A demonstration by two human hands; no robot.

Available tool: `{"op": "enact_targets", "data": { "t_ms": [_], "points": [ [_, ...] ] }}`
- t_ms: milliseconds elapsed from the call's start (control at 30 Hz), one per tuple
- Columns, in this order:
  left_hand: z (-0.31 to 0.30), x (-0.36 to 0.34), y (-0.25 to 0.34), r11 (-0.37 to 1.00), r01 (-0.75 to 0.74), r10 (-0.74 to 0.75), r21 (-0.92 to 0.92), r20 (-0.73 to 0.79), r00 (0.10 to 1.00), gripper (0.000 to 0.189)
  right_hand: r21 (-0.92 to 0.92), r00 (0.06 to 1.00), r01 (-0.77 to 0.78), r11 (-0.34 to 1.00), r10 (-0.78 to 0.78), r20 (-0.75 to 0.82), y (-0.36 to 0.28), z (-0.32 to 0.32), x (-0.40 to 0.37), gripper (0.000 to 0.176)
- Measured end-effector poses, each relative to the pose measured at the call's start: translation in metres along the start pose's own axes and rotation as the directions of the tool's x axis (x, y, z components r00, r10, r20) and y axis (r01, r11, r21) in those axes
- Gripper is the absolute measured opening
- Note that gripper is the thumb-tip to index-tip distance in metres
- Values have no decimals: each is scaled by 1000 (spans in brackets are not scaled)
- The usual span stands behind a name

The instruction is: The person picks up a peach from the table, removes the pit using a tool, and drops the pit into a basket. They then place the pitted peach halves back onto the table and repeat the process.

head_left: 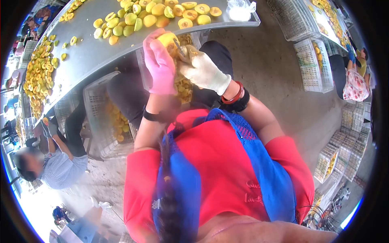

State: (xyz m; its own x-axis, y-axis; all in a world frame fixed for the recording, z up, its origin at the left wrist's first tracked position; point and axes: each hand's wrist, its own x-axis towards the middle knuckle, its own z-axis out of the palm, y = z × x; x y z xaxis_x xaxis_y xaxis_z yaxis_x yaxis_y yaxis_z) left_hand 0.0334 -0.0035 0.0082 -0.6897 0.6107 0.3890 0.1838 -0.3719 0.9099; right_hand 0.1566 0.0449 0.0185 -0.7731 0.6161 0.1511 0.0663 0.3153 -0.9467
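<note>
My left hand (160, 69), in a pink glove, is closed around a yellow peach (167, 39) just off the front edge of the metal table. My right hand (206, 72) wears a whitish glove and grips a small metal tool (177, 45). The tool's narrow end meets the peach's right side; its handle is mostly hidden in my fist. Below both hands, between my knees, cut yellow peach pieces (184, 90) fill a container. Several halved peaches (152, 14) lie on the table beyond my hands, some with brown centres showing.
The metal table (87, 52) curves away left, bearing a large peach pile (40, 77). A clear plastic bag (239, 11) lies at its right corner. A white crate (107, 121) with peaches stands by my left leg. Crates (312, 65) and another person (356, 83) are at right; a person (65, 162) works at left.
</note>
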Motion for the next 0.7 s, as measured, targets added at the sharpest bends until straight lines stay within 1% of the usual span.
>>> {"op": "enact_targets", "data": {
  "t_ms": [100,133,167,233,300,333,367,433,500,533,600,633,667,700],
  "points": [
    [1,-1,-2,1000,-22,22,-7,-22,1000,52,43,999,-37,998,36,4,6,6,-3,28],
    [0,-2,-3,1000,-27,27,-3,-25,999,52,-103,998,65,993,-65,13,17,9,-5,26],
    [-1,-4,-5,998,-52,53,38,-28,998,52,-244,986,167,955,-162,37,33,11,-7,23],
    [-1,-5,-10,988,-102,106,119,-25,994,52,-274,987,161,948,-155,45,25,13,-6,24],
    [-6,-5,-11,992,-75,75,98,3,997,54,-59,998,-55,997,56,25,11,12,-6,30],
    [-8,-5,-10,994,-61,60,89,19,998,55,-95,998,-4,995,10,59,16,13,-6,30],
    [-9,-6,-8,998,46,-44,-35,38,998,56,-129,995,48,990,-36,94,24,15,-4,30],
    [-11,-6,-1,927,262,-240,-270,110,964,58,-43,993,-2,999,7,120,19,17,-5,30],
    [-11,-7,5,927,245,-227,-284,94,969,58,196,975,-203,959,178,136,2,17,-7,30],
    [-10,-9,7,927,239,-222,-290,89,971,58,240,939,-319,917,271,212,-8,14,-6,30],
    [-9,-10,0,942,130,-116,-308,64,991,58,293,825,-541,789,429,368,-22,3,-6,30],
    [-8,-11,-3,945,74,-61,-317,51,997,58,140,962,-217,966,187,201,-4,9,-6,29],
    [-9,-11,-5,949,77,-61,-305,61,996,57,-71,990,121,990,-115,85,28,21,-7,29],
    [-10,-11,-6,953,80,-62,-293,70,996,56,-125,974,223,967,-218,57,31,23,-6,29]
  ]
}}
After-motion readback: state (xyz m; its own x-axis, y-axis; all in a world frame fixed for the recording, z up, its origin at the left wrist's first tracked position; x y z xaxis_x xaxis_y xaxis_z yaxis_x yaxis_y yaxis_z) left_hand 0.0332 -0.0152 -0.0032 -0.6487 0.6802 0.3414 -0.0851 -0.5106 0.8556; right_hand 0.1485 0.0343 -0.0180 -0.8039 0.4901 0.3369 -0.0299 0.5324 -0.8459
